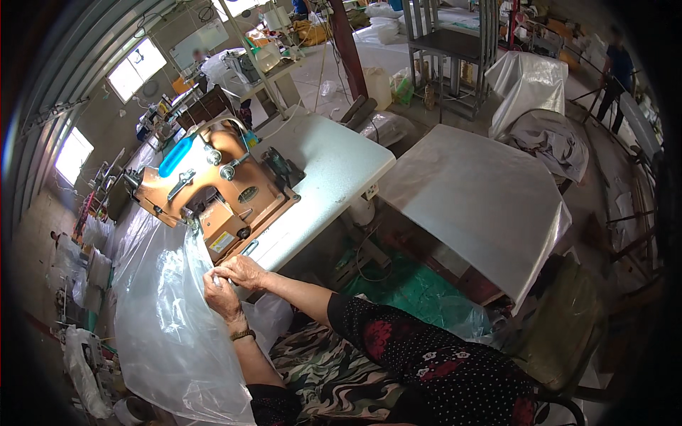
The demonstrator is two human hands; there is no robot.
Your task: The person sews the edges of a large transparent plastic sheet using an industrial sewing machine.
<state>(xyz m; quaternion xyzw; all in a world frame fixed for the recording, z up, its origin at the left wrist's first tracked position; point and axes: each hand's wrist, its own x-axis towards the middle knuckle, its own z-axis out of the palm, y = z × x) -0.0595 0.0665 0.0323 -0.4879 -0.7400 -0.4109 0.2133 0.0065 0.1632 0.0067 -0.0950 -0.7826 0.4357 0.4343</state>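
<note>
A large clear plastic sheet [160,312] hangs down on the left, its upper edge running up to the sewing machine [238,177], which has a copper-orange body. Just below the machine, my left hand [223,297], with a watch at the wrist, is closed on the sheet's edge. Fingers bent, my right hand [244,271] meets the left one at that same edge. Both hands are in front of the table's near edge, close together. The exact fold of plastic between the fingertips is mostly hidden.
The white sewing table [334,160] extends right of the machine. Beyond it stands a plastic-covered table [472,192], with green sheeting [398,298] below. A dark metal chair frame [455,46] and a red post [348,53] rise farther back. A person [618,71] stands at far right.
</note>
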